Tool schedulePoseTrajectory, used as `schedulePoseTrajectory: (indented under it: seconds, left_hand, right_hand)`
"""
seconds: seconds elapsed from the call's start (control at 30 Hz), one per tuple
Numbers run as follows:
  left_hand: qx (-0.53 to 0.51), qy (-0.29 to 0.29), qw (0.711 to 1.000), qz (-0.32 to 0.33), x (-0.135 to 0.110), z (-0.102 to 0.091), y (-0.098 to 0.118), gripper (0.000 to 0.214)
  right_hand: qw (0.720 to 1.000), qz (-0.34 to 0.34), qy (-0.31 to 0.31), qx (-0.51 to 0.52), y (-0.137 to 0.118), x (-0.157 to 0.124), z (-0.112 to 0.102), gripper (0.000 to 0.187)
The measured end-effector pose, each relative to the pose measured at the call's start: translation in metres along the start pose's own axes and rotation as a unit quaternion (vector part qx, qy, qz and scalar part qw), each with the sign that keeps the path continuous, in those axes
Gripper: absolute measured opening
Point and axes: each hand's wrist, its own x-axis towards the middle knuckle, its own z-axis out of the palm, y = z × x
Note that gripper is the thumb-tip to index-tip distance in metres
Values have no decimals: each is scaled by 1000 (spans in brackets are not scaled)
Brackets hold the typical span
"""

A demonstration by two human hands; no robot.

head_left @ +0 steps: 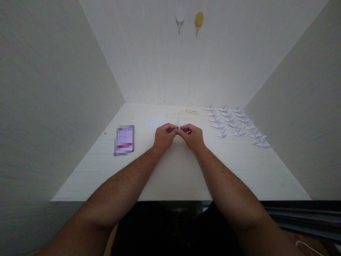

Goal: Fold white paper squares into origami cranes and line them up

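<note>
Both hands meet over the middle of the white table [176, 170], fingertips pinched together. Between them stands a narrow, folded piece of white paper [178, 122], its thin end pointing away from me. My left hand [165, 137] grips it from the left with thumb and fingers. From the other side my right hand [192, 136] pinches the same paper. The fingers hide its lower part. Just beyond my left hand a flat white paper sheet [155, 122] lies on the table. Several folded paper cranes [234, 125] stand in rows to the right of my right hand.
A purple, blurred-out flat object [124, 140] lies at the left. Near the back edge is a brownish mark [188, 112]. A small red dot [104, 133] is at the left edge. Walls enclose three sides; a white hook [179, 16] and a yellow hook [199, 19] are on the back one.
</note>
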Motion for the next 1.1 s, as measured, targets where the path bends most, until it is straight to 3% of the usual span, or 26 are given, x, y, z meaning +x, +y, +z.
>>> schedulePoseTrajectory:
  seconds: [0.1,0.2,0.6,0.87,1.1]
  left_hand:
    - [-32,6,999,10,2,-1,0,21]
    - [-91,-12,996,-20,3,-2,1,30]
    - [-61,-66,994,-55,1,-7,11,18]
    - [-97,-98,987,-80,3,-10,5,23]
    - [-112,-109,983,-91,3,-9,3,21]
  right_hand:
    - [999,6,-18,28,1,1,0,22]
    - [998,16,-37,54,3,2,0,21]
    - [992,63,-44,96,3,6,-6,15]
    - [977,112,-100,154,-1,7,-10,17]
    - [971,124,-110,170,1,7,-10,18]
